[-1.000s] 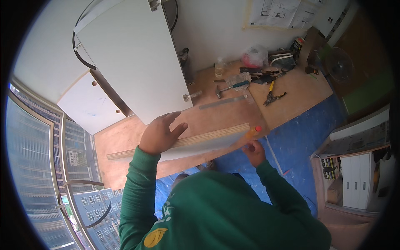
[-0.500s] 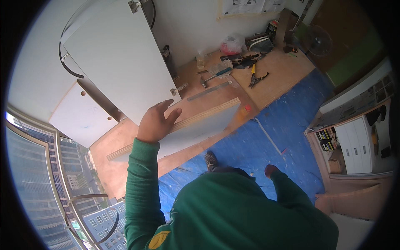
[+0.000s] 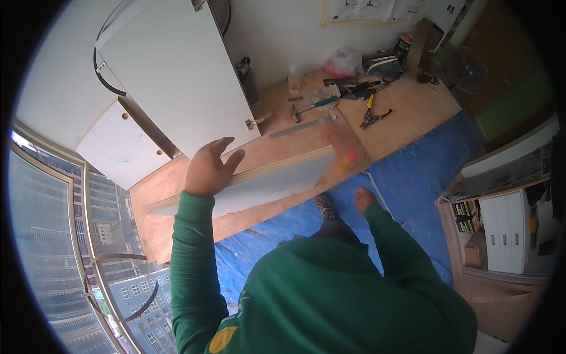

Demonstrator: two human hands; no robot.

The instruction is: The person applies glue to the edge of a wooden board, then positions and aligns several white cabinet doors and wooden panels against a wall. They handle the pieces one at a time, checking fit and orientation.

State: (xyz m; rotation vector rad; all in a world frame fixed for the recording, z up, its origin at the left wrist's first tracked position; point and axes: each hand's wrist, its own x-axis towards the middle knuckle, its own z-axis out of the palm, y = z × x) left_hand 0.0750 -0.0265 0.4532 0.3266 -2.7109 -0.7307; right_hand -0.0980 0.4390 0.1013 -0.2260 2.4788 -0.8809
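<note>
My left hand [image 3: 209, 168] is open, thumb apart from the fingers. It is over the upper edge of a long board [image 3: 277, 180] with a pale face and a layered wood edge; whether the palm touches it I cannot tell. The board stands on its edge on the wooden worktop [image 3: 306, 94]. My right hand [image 3: 364, 199] hangs low in front of the worktop, its fingers curled closed, and nothing shows in it. Nearest to it on the worktop is a bottle with a red cap [image 3: 348, 159], seen blurred.
A tall white door panel [image 3: 183, 71] with hinges leans at the back left. On the worktop lie a hammer [image 3: 312, 107], a steel ruler [image 3: 302, 127] and yellow-handled snips [image 3: 372, 114]. Blue sheeting [image 3: 413, 159] covers the floor. A window [image 3: 47, 230] is at the left, white drawers [image 3: 504, 233] at the right.
My right hand has moved up and left, closer to the worktop. My left hand has shifted slightly left along the board's edge. A foot has stepped forward to the right, and the view has shifted.
</note>
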